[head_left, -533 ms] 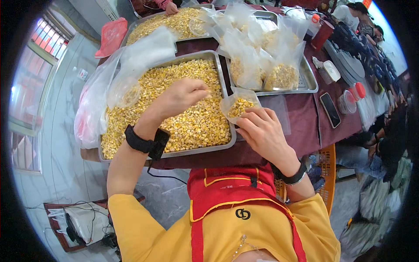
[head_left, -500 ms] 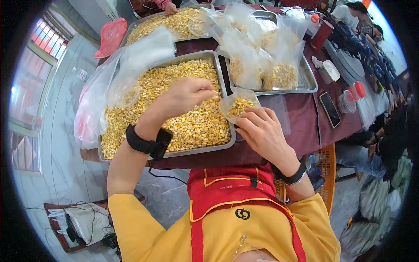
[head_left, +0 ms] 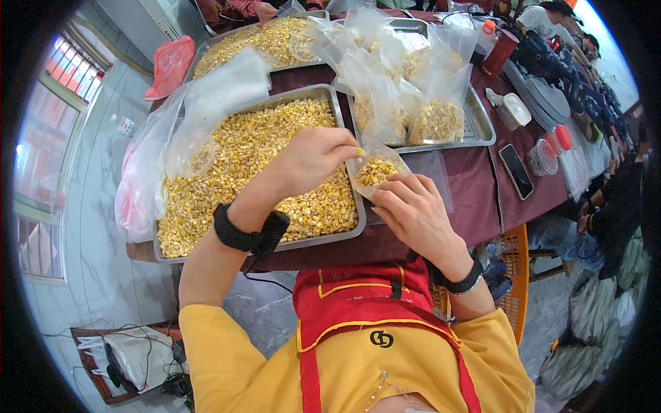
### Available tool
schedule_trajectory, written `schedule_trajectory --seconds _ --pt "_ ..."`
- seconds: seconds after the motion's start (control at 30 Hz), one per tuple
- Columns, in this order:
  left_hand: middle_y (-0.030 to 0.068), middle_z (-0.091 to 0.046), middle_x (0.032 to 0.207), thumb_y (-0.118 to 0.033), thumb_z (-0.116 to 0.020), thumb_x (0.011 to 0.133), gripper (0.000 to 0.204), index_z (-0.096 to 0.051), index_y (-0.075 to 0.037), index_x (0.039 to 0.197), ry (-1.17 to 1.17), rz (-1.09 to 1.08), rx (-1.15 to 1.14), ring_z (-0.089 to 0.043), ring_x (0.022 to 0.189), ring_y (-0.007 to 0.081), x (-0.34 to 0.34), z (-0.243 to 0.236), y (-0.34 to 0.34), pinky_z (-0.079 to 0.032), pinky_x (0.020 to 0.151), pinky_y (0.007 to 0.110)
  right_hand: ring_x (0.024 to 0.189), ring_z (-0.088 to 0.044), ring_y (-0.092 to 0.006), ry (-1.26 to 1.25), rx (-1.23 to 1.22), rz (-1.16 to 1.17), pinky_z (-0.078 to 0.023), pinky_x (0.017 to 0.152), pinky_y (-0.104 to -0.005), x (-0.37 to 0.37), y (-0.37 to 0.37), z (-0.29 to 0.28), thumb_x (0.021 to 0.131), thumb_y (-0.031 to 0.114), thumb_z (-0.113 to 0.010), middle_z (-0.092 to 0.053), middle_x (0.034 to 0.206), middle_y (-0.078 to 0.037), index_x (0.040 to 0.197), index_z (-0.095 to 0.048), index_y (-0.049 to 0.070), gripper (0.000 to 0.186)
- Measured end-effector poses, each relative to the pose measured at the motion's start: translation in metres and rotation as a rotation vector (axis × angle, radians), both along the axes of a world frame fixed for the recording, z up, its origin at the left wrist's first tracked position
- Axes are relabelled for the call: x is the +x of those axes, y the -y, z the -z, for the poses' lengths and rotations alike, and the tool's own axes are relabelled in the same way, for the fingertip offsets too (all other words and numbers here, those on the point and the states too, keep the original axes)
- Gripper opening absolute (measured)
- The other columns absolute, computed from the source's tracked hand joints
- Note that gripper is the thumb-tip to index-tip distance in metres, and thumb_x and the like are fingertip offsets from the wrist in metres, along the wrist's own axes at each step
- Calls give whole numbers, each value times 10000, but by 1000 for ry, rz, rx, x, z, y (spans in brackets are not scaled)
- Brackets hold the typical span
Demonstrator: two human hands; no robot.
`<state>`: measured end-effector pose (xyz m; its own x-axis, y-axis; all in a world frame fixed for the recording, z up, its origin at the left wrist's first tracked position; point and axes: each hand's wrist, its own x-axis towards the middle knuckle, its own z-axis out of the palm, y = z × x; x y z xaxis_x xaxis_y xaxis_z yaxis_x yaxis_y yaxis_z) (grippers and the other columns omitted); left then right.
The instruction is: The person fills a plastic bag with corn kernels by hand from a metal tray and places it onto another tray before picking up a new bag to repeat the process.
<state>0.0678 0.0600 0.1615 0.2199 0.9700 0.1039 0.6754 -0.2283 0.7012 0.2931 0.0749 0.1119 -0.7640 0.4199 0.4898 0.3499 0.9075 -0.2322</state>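
My left hand [head_left: 310,157] hovers over the tray's right part with thumb and forefinger pinched on yellow corn kernels [head_left: 358,152] at the mouth of a small clear bag [head_left: 377,170]. My right hand [head_left: 412,210] grips that bag, which holds more kernels, just outside the tray. The large steel tray [head_left: 317,239] is spread with loose corn. A clear plastic scoop or cup [head_left: 198,158] lies on the corn at the left, beside loose plastic bags [head_left: 227,76]. Behind my right hand, several filled bags [head_left: 438,117] stand in another steel tray [head_left: 482,131].
A co-worker's hand [head_left: 265,10] is at a far corn tray [head_left: 286,65]. A phone [head_left: 516,172], lidded containers [head_left: 542,160], a red cup [head_left: 497,60] and a pink bag [head_left: 169,67] lie around the maroon-covered table [head_left: 475,213]. An orange crate [head_left: 515,289] stands below. People sit at right.
My left hand has moved right to the small bag's mouth, whose opening now looks narrower. The co-worker's hand at the far tray has shifted, with a bag now beside it.
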Motion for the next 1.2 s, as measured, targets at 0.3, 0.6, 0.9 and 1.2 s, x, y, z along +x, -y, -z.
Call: schedule_trajectory --seconds 0.3,0.6,0.9,1.2 --pt "123 -572 679 -201 -549 899 230 -622 15 923 179 -13 -36 -597 646 230 1 -2 14 -472 580 351 1013 -567 -226 69 14 -14 -410 867 -386 -3 5 1 792 196 -668 -615 988 -35 996 -599 108 233" --pt "139 -604 803 -167 -567 830 137 -593 -43 883 -343 81 196 -623 741 334 36 26 14 -499 647 431 1008 -556 -209 72 57 -5 -410 877 -370 -4 5 4 823 221 -654 -612 1000 -25 957 -593 119 179" --pt "91 -606 715 -165 -562 885 184 -641 -13 954 113 84 213 -601 639 241 3 33 22 -486 584 341 1022 -538 -200 18 34 -31 -394 879 -401 -6 9 8 805 202 -627 -575 917 -31 952 -568 130 174" --pt "149 -635 760 -171 -475 926 337 -526 -24 1226 -180 -198 108 -590 661 334 -93 211 41 -484 628 411 1000 -570 -227 8 33 -35 -419 849 -394 -14 6 -7 755 166 -697 -613 968 -42 976 -627 102 241"
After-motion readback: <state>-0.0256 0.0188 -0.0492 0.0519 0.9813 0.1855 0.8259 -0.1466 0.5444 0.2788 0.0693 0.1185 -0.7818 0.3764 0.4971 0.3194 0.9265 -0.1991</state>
